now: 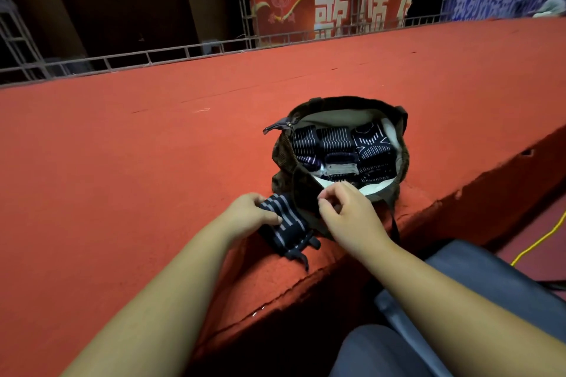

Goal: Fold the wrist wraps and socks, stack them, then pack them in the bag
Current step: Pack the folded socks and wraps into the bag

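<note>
A dark brown bag (401, 131) lies open on the red carpeted stage, near its front edge. Inside it sit several folded black-and-white striped socks and wraps (343, 147). My left hand (251, 213) grips a folded black wrist wrap with grey stripes (286, 225), which rests on the carpet just left of the bag. A strap end of that wrap hangs toward the stage edge. My right hand (346, 211) pinches the near rim of the bag with curled fingers.
The red stage (137, 162) stretches left and back to a metal truss railing (171, 53). Its front edge drops off right beside the bag. Banners hang behind. My knees in grey trousers (477, 272) are below, and a yellow cable (539, 242) lies on the floor.
</note>
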Available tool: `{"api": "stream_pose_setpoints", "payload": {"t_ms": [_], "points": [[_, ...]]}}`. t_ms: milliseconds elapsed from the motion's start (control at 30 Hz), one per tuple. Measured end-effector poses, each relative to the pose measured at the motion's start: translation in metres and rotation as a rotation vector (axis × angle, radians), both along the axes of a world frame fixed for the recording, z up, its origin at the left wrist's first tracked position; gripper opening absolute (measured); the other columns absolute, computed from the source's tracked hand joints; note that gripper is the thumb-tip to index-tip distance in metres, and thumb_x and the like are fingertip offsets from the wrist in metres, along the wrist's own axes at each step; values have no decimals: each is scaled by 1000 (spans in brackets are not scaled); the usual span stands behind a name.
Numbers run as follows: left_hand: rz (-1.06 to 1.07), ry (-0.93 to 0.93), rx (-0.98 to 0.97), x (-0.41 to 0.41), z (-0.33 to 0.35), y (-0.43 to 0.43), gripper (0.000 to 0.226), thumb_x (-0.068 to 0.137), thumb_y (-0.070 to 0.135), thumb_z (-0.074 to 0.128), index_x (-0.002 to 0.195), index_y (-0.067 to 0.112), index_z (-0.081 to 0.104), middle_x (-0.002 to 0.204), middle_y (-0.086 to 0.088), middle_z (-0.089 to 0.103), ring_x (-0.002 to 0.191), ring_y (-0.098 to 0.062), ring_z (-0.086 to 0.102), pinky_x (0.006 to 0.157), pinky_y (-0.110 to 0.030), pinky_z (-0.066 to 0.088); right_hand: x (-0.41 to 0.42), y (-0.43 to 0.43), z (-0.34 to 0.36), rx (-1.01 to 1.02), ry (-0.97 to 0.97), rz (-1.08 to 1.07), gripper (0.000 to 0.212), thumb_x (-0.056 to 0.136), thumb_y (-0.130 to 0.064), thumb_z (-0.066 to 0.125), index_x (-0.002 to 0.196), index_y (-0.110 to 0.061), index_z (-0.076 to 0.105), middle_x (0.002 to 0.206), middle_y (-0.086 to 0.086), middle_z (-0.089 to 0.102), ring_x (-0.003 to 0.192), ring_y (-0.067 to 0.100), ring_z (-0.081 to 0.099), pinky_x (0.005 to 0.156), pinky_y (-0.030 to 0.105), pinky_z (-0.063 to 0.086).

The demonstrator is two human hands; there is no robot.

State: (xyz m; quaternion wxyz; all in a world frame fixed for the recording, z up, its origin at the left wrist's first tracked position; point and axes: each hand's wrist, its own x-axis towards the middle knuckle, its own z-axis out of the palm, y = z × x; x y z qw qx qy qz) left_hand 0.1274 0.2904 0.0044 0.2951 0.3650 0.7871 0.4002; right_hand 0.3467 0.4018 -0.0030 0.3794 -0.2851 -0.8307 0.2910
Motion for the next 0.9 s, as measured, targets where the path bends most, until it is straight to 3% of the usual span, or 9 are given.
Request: {"api": "stream_pose_setpoints", "payload": {"t_ms": [67, 200, 267, 433, 533, 633, 800, 900], "points": [[-55, -20, 86, 11, 4, -9, 35, 69, 11, 87, 97, 16, 66, 83, -5, 75, 75, -19, 68, 76, -36, 56, 1, -8, 4, 34, -31, 88, 6, 93, -29, 73, 95, -30, 67, 96, -13, 62, 88, 6, 59, 81, 26, 49], [-172, -61, 219, 28, 22, -28, 40, 74, 11, 85, 107, 16, 65, 88, -6, 73, 79, -18, 67, 77, -38, 53, 3, -13, 16, 15, -172, 208, 53, 86, -56, 80, 128, -29, 65, 118, -15, 63, 108, -1, 60, 95, 19, 48], [-225, -94, 263, 34, 41, -37, 38, 81, 1, 82, 113, 12, 66, 93, -11, 74, 86, -20, 69, 81, -39, 55, 6, -16, 26, -39, -205, 243, 62, 83, -61, 81, 136, -33, 63, 126, -19, 66, 117, -5, 60, 101, 19, 48], [-292, -108, 340, 48, 88, -39, 42, 82, -4, 81, 118, 12, 69, 107, -17, 76, 97, -25, 72, 94, -46, 58, 24, -20, 71, -314, -91, 374, 36, 88, -35, 87, 121, -32, 74, 108, -17, 79, 100, -6, 72, 83, 16, 53], [-299, -109, 402, 57, 109, -27, 46, 81, -5, 82, 122, 14, 72, 117, -25, 74, 103, -29, 73, 100, -54, 57, 35, -10, 100, -228, -164, 349, 40, 87, -45, 87, 122, -36, 72, 114, -19, 77, 107, -4, 71, 98, 30, 56], [-284, -82, 450, 64, 125, -10, 48, 81, -1, 84, 123, 19, 74, 115, -14, 78, 110, -31, 75, 103, -51, 58, 46, 3, 125, -303, -174, 360, 40, 87, -43, 87, 123, -35, 72, 116, -14, 78, 109, 4, 74, 104, 40, 58], [-245, -70, 509, 75, 147, 33, 47, 83, 5, 87, 126, 18, 72, 111, -5, 81, 104, -24, 78, 96, -45, 62, 52, 37, 156, -292, -170, 308, 35, 90, -36, 85, 122, -31, 74, 111, -10, 81, 102, 10, 78, 101, 43, 60], [-144, 49, 527, 79, 148, 67, 50, 85, 26, 88, 130, 23, 67, 117, 2, 77, 107, -16, 75, 99, -43, 60, 50, 62, 160, -296, -91, 239, 23, 92, -30, 82, 115, -28, 77, 104, -7, 82, 95, 12, 79, 97, 43, 61]]}}
